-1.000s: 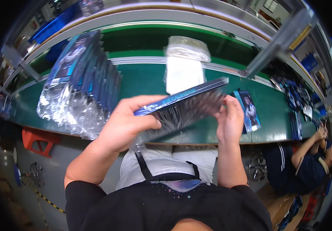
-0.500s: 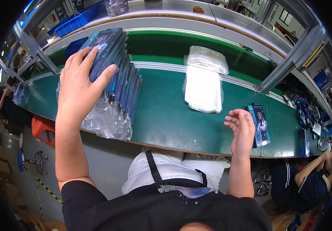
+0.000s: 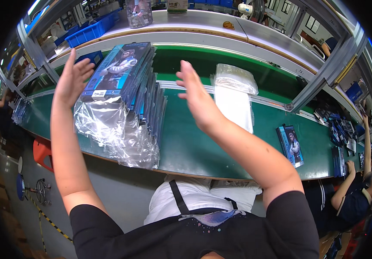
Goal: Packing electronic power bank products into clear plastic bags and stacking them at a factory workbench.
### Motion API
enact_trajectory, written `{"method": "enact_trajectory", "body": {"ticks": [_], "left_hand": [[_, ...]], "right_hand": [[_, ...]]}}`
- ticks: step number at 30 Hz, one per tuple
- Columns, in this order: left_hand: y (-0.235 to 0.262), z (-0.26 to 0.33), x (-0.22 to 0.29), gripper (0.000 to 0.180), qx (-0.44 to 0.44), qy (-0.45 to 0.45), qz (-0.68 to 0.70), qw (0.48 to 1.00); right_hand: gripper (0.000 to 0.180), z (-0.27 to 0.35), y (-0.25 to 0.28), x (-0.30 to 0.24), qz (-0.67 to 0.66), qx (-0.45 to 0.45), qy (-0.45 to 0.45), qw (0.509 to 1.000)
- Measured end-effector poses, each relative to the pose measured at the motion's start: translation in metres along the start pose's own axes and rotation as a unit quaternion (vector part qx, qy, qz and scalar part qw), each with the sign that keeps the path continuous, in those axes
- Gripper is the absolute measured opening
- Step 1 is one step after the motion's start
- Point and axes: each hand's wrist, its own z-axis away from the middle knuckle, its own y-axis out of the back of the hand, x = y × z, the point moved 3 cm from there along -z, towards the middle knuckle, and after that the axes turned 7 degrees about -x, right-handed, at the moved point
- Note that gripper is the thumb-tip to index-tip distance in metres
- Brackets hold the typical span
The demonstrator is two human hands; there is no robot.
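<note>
A tall stack of flat, dark blue boxes in clear plastic bags (image 3: 116, 73) stands at the left of the green table, its loose bag ends (image 3: 121, 134) hanging toward me. Along the stack's left side my left hand (image 3: 71, 80) is upright, fingers stretched, holding nothing. My right hand (image 3: 196, 95) is raised to the right of the stack, palm turned toward it, fingers straight, also holding nothing and apart from the boxes. Just beyond my right hand lies a pile of clear plastic bags (image 3: 233, 103), partly covered by my forearm. One single box (image 3: 289, 146) rests farther right.
The green table (image 3: 194, 155) runs across in front of me. Behind it is a raised shelf (image 3: 186, 19) with a blue bin (image 3: 92, 32) and a clear jar (image 3: 139, 13). At the far right, a co-worker (image 3: 354, 203) reaches toward heaped boxes (image 3: 342, 131).
My left hand has moved off the stack's top to its left side. My right hand has swung left and up from beside the single box to near the stack.
</note>
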Motion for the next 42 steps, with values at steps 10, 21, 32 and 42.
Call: {"method": "enact_trajectory", "body": {"ticks": [10, 21, 32, 42], "left_hand": [[-0.072, -0.023, -0.049, 0.069, -0.285, -0.03, 0.465, 0.837], [-0.042, 0.099, -0.001, 0.051, 0.221, -0.377, -0.1, 0.894], [-0.247, 0.177, -0.089, 0.017, -0.536, 0.017, 0.243, 0.808], [-0.338, 0.077, -0.117, 0.02, -0.15, -0.424, -0.385, 0.806]], "right_hand": [[0.095, -0.15, -0.073, 0.021, -0.113, 0.04, 0.001, 0.993], [0.081, -0.003, 0.053, -0.004, 0.162, 0.049, 0.055, 0.984], [0.104, 0.253, 0.272, 0.09, 0.622, 0.231, -0.318, 0.678], [0.069, 0.238, 0.208, 0.065, 0.225, 0.353, -0.095, 0.903]]}}
